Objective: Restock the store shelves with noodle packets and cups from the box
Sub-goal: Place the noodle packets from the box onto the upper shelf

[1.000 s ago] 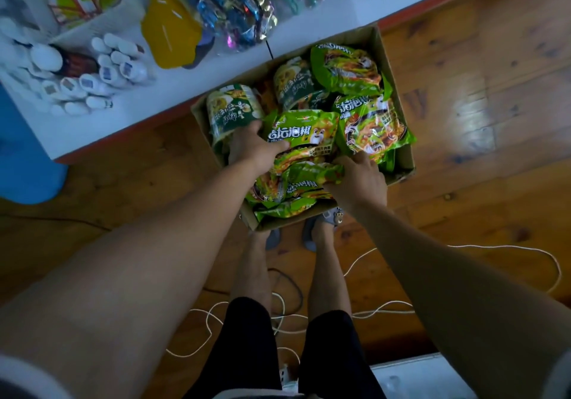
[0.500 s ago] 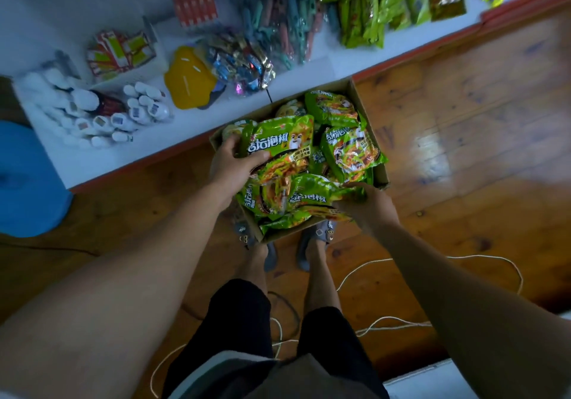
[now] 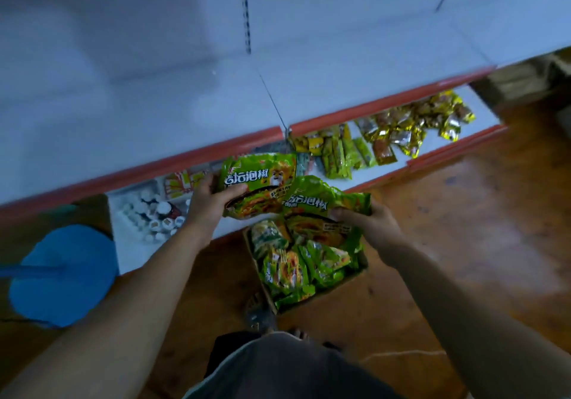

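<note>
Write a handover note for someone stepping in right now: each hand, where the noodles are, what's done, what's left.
Left hand grips one green noodle packet; right hand grips a second packet, both held clear of the box.
Other packets lie in the box on the floor.
Done: two packets lifted out. No noodles visible on the white shelf.
Left: shelve these two, then the rest.

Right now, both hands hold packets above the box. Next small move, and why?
Probably carry both forward onto the white shelf: the left hand grips one green packet, the right hand a second packet, both clear above the box, and that shelf's red edge lies just beyond them. The lower shelf holds snack sachets.
</note>
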Demonstrator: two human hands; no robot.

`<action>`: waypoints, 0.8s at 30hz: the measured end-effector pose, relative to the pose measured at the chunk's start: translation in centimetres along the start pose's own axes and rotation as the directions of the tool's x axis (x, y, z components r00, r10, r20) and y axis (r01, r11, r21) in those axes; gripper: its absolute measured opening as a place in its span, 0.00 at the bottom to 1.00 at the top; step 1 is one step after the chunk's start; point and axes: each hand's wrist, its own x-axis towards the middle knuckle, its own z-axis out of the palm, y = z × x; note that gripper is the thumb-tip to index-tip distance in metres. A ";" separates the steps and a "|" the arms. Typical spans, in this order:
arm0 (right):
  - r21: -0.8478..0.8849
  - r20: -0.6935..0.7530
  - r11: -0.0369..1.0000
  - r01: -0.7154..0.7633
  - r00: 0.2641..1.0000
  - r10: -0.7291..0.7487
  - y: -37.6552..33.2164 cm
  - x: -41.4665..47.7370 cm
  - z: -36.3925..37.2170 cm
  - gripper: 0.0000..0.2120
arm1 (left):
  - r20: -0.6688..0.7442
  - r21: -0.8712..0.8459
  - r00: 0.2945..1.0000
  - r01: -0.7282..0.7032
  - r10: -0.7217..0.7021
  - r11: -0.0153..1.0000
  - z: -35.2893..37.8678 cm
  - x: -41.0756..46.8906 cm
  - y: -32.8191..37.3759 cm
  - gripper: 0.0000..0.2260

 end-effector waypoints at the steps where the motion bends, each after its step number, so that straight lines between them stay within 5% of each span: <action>1: 0.021 0.014 0.999 0.043 0.999 -0.043 -1.7 -0.7 -0.2 0.09 | -0.013 -0.016 0.999 -0.041 0.041 0.999 -0.7 -0.9 1.6 0.13; 5: 0.045 0.077 0.978 0.204 0.975 -0.207 -7.9 -3.5 -0.4 0.16 | -0.096 -0.053 0.980 -0.180 0.175 0.982 -3.5 -5.2 7.0 0.14; 13: 0.224 0.163 0.857 0.464 0.849 -0.502 -19.3 -10.5 2.1 0.09 | -0.225 -0.080 0.880 -0.444 0.417 0.893 -8.6 -14.4 16.3 0.16; 24: 0.524 0.236 0.679 0.514 0.678 -0.696 -32.0 -16.4 10.4 0.19 | -0.395 -0.162 0.735 -0.647 0.552 0.745 -18.9 -18.3 26.7 0.29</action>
